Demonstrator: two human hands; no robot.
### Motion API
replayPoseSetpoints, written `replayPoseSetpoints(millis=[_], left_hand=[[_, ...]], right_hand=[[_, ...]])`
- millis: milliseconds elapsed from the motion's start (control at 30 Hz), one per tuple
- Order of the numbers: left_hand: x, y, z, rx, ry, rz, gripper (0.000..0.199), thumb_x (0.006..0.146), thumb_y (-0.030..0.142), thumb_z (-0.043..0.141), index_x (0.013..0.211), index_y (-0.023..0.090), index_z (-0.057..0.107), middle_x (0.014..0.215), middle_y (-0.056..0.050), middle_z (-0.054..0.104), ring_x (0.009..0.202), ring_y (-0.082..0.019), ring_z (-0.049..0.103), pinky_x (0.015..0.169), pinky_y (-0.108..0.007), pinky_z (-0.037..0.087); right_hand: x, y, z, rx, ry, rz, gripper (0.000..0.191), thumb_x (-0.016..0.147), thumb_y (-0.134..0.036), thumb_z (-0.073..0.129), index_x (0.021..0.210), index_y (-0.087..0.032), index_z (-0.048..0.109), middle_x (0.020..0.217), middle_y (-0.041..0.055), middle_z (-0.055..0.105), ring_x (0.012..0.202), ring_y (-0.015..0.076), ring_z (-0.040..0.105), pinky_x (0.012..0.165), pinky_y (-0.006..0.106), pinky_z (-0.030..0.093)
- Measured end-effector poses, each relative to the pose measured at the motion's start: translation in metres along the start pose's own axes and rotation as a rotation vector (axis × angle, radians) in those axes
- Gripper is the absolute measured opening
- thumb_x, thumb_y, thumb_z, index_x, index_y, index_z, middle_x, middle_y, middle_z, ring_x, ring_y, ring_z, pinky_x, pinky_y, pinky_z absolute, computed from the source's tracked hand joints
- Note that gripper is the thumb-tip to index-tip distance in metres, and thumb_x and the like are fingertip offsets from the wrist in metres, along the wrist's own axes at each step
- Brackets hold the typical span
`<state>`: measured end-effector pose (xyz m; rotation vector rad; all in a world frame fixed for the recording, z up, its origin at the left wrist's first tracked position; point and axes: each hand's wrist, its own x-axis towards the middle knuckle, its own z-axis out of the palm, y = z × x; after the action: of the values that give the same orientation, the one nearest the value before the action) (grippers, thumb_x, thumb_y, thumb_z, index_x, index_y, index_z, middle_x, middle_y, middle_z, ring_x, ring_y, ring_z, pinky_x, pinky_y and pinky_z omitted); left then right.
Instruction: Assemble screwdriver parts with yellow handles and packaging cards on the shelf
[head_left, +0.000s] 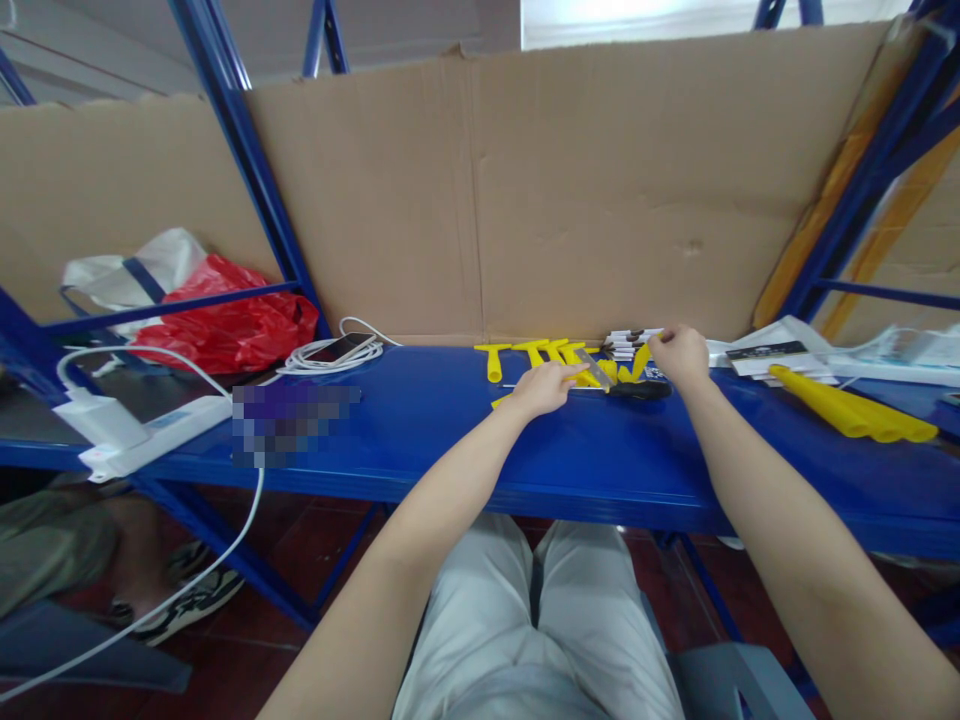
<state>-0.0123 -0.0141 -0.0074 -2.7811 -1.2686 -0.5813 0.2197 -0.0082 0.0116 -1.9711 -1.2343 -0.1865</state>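
Apparently, my right hand (681,355) pinches a yellow strip (640,362) at one o'clock, near a black handle (641,390); whether my left hand (546,388) grips anything, I cannot tell; yellow T-shaped pieces (493,364) lie at twelve, perhaps for easy reach

Both arms (784,500) forward, fingers (664,341) apparently bent

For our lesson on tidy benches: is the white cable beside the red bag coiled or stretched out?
Mostly coiled: the cable lies in overlapping loops on the blue table, beside the red bag.
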Motion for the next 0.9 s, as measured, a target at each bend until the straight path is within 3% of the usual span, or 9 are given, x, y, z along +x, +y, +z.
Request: replayPoseSetpoints(millis=[100,167,267,333,500,633,900], left_hand=[[0.0,0.0,0.0,-0.002,-0.007,-0.012,0.046,0.095,0.027,0.043,0.14,0.032,0.045,0.124,-0.005,0.064,0.115,-0.022,0.058,0.096,-0.034,0.046],[0.0,0.001,0.0,0.0,-0.011,-0.017,0.046,0.095,0.027,0.043,0.14,0.033,0.045,0.124,-0.005,0.064,0.115,-0.022,0.058,0.095,-0.034,0.046],[0.0,0.001,-0.001,-0.003,-0.014,-0.015,0.046,0.095,0.027,0.042,0.141,0.032,0.045,0.123,-0.006,0.064,0.114,-0.023,0.058,0.094,-0.034,0.047],[-0.001,0.001,-0.001,-0.009,-0.014,-0.014,0.046,0.095,0.026,0.042,0.141,0.032,0.045,0.124,-0.006,0.064,0.115,-0.023,0.058,0.095,-0.035,0.046],[-0.001,0.001,-0.001,-0.005,-0.014,-0.009,0.047,0.095,0.027,0.042,0.142,0.033,0.042,0.125,-0.006,0.063,0.115,-0.023,0.058,0.095,-0.035,0.046],[-0.002,0.001,-0.002,-0.002,-0.022,-0.017,0.047,0.095,0.027,0.043,0.141,0.033,0.043,0.127,-0.006,0.062,0.116,-0.023,0.058,0.095,-0.035,0.046],[-0.001,0.001,0.0,-0.002,-0.03,-0.025,0.046,0.095,0.028,0.043,0.141,0.035,0.044,0.13,-0.005,0.06,0.118,-0.023,0.057,0.096,-0.035,0.046]], right_hand=[[0.001,-0.004,0.001,0.205,0.073,0.018,0.011,0.08,-0.024,0.052,0.081,-0.015,0.06,0.085,0.016,0.064,0.092,0.0291,0.06,0.085,0.041,0.046],[-0.001,-0.01,0.0,0.421,0.052,0.111,0.014,0.084,-0.023,0.047,0.088,-0.015,0.059,0.078,0.0123,0.063,0.08,0.0254,0.062,0.076,0.04,0.049],[-0.008,-0.019,-0.004,0.779,-0.127,0.338,0.02,0.092,-0.022,0.036,0.103,-0.017,0.053,0.072,0.0075,0.062,0.062,0.0202,0.062,0.062,0.035,0.051],[-0.012,-0.023,-0.008,0.897,-0.231,0.433,0.021,0.093,-0.019,0.033,0.106,-0.018,0.049,0.07,0.0065,0.063,0.058,0.0182,0.061,0.058,0.033,0.052],[-0.014,-0.025,-0.011,0.964,-0.491,0.543,0.027,0.088,-0.005,0.035,0.104,-0.015,0.053,0.069,0.0082,0.066,0.056,0.0171,0.063,0.054,0.028,0.053],[-0.012,-0.023,-0.008,1.005,-0.673,0.539,0.03,0.083,0.004,0.039,0.1,-0.012,0.058,0.07,0.0096,0.067,0.057,0.0156,0.064,0.053,0.024,0.053],[-0.016,-0.026,-0.007,0.992,-0.767,0.518,0.028,0.086,0.005,0.039,0.096,-0.008,0.062,0.067,0.0095,0.067,0.056,0.0136,0.064,0.052,0.019,0.054]])
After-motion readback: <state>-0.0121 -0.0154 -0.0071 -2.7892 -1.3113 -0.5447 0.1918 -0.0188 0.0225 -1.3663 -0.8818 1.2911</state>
